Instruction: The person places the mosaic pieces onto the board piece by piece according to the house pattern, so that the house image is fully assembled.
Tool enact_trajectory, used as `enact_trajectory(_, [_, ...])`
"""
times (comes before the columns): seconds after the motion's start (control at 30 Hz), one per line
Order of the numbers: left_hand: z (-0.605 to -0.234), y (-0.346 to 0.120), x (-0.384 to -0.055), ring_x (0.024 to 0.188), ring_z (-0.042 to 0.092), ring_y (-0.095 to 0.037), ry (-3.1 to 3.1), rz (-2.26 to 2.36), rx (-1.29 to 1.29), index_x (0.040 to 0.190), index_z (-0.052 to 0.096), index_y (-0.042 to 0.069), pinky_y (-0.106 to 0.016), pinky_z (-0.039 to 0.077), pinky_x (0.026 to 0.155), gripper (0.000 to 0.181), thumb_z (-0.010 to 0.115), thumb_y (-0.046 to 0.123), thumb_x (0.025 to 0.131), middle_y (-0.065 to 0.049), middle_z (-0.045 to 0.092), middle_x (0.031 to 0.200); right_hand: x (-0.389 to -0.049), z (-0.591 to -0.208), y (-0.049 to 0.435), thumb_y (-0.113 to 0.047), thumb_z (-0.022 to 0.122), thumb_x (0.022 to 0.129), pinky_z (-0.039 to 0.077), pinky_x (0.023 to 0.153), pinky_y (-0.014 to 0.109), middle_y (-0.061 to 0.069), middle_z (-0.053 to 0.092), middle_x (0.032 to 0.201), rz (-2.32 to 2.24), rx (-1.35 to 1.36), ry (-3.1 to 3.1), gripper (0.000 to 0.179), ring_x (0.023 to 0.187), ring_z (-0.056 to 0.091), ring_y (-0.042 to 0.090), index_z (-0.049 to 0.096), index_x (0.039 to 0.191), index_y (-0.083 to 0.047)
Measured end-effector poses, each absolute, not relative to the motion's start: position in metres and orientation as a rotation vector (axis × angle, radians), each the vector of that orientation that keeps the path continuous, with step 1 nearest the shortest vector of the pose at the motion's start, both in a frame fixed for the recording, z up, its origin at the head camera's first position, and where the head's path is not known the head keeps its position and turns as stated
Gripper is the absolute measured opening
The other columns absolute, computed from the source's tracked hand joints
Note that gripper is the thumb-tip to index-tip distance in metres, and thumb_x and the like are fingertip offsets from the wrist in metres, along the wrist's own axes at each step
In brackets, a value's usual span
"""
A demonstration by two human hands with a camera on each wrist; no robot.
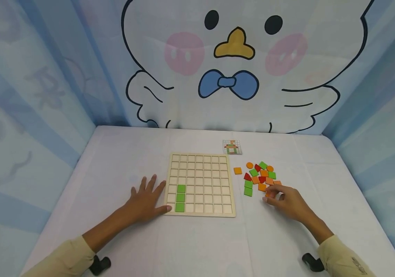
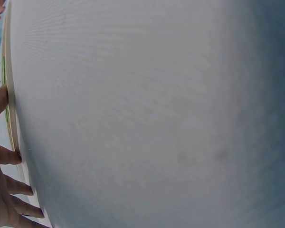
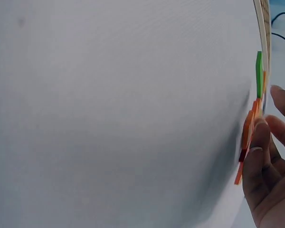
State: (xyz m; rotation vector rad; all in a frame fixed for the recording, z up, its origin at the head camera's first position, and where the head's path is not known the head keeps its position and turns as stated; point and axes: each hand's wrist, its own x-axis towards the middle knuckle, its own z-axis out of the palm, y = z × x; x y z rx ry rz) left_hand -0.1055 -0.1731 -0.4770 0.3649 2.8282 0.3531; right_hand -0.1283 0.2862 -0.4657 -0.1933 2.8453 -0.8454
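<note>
A wooden grid board (image 1: 206, 216) lies flat on the white table, with three green square tiles (image 1: 180, 197) stacked in a column near its lower left. My left hand (image 1: 144, 204) rests at the board's left edge, fingers spread; its thumb touches the lower left corner. To the right of the board is a loose pile of green, orange and red tiles (image 1: 255, 180). At the pile's near side my right hand (image 1: 289, 202) pinches an orange tile (image 1: 268, 194) between thumb and fingers, which partly cover it. Orange tile edges (image 3: 247, 129) show beside the fingertips in the right wrist view.
A small pattern card (image 1: 232, 147) with a coloured grid picture lies behind the board's right corner. One orange square tile (image 1: 237, 170) sits apart, between board and pile. Printed curtains (image 1: 232, 111) stand around the back and sides of the table.
</note>
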Motion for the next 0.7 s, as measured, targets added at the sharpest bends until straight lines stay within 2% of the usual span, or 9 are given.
enact_trajectory(0.27, [-0.476, -0.173, -0.105, 0.147, 0.015, -0.060, 2.816, 0.355, 0.356, 0.157, 0.034, 0.009, -0.082, 0.025, 0.101, 0.090, 0.062, 0.063, 0.090, -0.029, 0.019, 0.163, -0.121, -0.470, 0.306, -0.026, 0.080, 0.086, 0.043, 0.059, 0.023, -0.001, 0.065, 0.082, -0.773, -0.084, 2.884, 0.034, 0.076, 0.052, 0.017, 0.075, 0.113, -0.007])
enact_trajectory(0.7, [-0.475, -0.172, -0.105, 0.147, 0.015, -0.059, 2.817, 0.348, 0.354, 0.157, 0.034, 0.009, -0.082, 0.025, 0.101, 0.090, 0.062, 0.062, 0.090, -0.028, 0.019, 0.163, -0.123, -0.469, 0.301, -0.022, 0.077, 0.087, 0.045, 0.064, 0.029, 0.007, 0.069, 0.095, -0.700, -0.077, 2.916, 0.032, 0.082, 0.054, 0.021, 0.074, 0.114, -0.004])
